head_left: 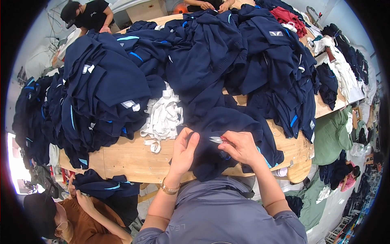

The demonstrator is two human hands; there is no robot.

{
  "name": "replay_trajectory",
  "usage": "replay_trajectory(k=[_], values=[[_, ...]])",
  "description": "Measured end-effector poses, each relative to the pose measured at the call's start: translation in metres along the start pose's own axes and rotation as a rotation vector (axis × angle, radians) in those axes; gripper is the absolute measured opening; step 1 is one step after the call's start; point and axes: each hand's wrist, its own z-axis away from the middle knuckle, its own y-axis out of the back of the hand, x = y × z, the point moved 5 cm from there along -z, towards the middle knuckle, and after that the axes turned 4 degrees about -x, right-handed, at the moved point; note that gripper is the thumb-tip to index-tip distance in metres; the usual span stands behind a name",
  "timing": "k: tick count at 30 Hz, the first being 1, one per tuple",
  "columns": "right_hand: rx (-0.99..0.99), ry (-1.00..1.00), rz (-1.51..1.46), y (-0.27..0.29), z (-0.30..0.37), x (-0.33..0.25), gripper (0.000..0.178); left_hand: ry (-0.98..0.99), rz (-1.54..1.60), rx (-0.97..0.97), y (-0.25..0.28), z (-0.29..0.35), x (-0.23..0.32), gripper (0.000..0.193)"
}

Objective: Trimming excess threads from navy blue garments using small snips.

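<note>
Between my hands hangs a navy garment (221,120), its lower part draped over the table's near edge toward my lap. My left hand (185,149) pinches a fold of this cloth between thumb and fingers. Thread snips (215,139) with short pointed metal blades are gripped in my right hand (240,147), with a bit of red showing at the handle. The blades point left toward the cloth by my left hand, and their tips look slightly apart. A heap of white strips (163,116) lies just beyond my left hand.
Large piles of navy garments (101,81) cover much of the wooden table (122,158), with more (280,73) at the right. A red cloth (289,19) lies at the far right. One co-worker (87,207) sits at the near left; others work across the table. Green fabric (331,136) hangs at the right.
</note>
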Motion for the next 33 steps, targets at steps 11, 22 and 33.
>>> replay_trajectory(k=[11,22,33], values=[[0.057,0.088,0.065,0.002,-0.001,-0.002,0.029,0.021,0.012,-0.002,0.002,0.0,-0.002,0.018],[0.061,-0.575,-1.199,-0.033,-0.006,0.034,0.016,0.037,0.021,-0.02,0.009,-0.014,-0.005,0.017],[0.421,-0.427,-1.283,0.006,-0.008,0.059,0.012,-0.365,-1.216,0.116,0.014,-0.021,0.033,0.016]])
